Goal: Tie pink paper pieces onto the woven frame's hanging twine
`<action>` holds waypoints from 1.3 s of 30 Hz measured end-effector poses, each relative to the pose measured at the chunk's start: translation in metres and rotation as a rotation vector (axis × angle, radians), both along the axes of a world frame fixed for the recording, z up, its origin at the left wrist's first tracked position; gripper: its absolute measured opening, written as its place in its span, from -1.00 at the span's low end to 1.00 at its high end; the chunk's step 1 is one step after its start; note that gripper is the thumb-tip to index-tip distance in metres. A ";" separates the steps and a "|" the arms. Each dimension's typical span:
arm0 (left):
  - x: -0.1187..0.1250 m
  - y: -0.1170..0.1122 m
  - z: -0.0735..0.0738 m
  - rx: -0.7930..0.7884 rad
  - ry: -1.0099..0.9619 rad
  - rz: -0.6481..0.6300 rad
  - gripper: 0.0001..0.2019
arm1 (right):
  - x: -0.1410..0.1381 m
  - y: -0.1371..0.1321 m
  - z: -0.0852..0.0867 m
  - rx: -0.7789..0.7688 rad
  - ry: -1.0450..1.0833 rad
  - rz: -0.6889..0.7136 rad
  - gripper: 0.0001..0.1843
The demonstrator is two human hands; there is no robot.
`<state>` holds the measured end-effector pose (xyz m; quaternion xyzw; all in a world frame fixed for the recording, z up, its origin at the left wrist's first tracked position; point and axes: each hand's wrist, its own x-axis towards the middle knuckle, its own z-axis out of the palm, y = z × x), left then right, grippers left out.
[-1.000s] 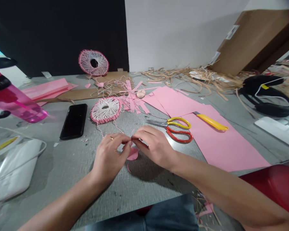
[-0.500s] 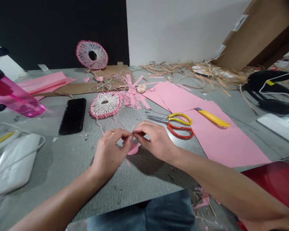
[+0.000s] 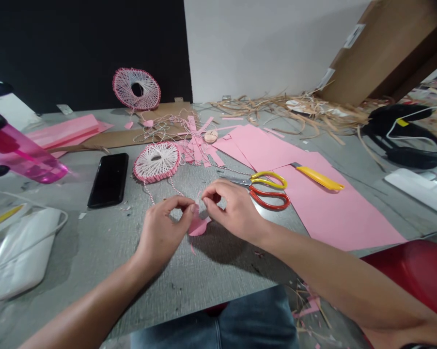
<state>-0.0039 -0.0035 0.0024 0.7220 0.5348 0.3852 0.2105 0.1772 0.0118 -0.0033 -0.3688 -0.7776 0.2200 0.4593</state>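
Fingertips that were touching a second ago are now parting: the left hand [image 3: 163, 235] is pinching the pink cutout [image 3: 198, 226] by its upper edge just over the table [image 3: 95, 252], its length hanging down between the hands, while the right hand [image 3: 235, 213], equally near, is pinching shut just above it.

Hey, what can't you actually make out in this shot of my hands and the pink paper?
Head view: whether the right hand pinches twine or only the pink paper piece; its fingers cover the spot.
The pink bottle is cut off by the left edge.
The cardboard box is cut by the top edge; its label is too small.
The left hand covers part of the paper.
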 end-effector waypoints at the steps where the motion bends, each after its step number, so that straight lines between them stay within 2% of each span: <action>1: 0.000 0.000 0.000 -0.001 -0.003 -0.002 -0.85 | 0.000 0.000 0.000 0.014 -0.002 0.012 -0.90; 6: 0.000 0.000 0.000 0.033 -0.013 -0.002 -0.86 | -0.001 0.001 -0.003 0.056 0.013 0.067 -0.91; 18: -0.002 0.000 -0.003 0.055 0.032 -0.052 -0.85 | -0.002 0.001 -0.005 0.139 -0.050 0.064 -0.88; 23: 0.000 -0.001 -0.002 0.032 -0.004 -0.039 -0.86 | -0.003 0.000 -0.004 0.075 -0.041 0.042 -0.88; 28: 0.000 0.002 0.003 -0.120 -0.136 -0.014 -0.86 | 0.002 0.006 0.000 0.004 -0.012 -0.075 -0.89; 33: -0.001 0.006 0.006 -0.305 -0.379 -0.009 -0.81 | 0.012 0.022 -0.005 -0.034 -0.020 -0.211 -0.90; 39: -0.001 0.009 0.001 -0.374 -0.605 -0.011 -0.85 | 0.011 0.027 -0.014 -0.130 -0.020 -0.206 -0.84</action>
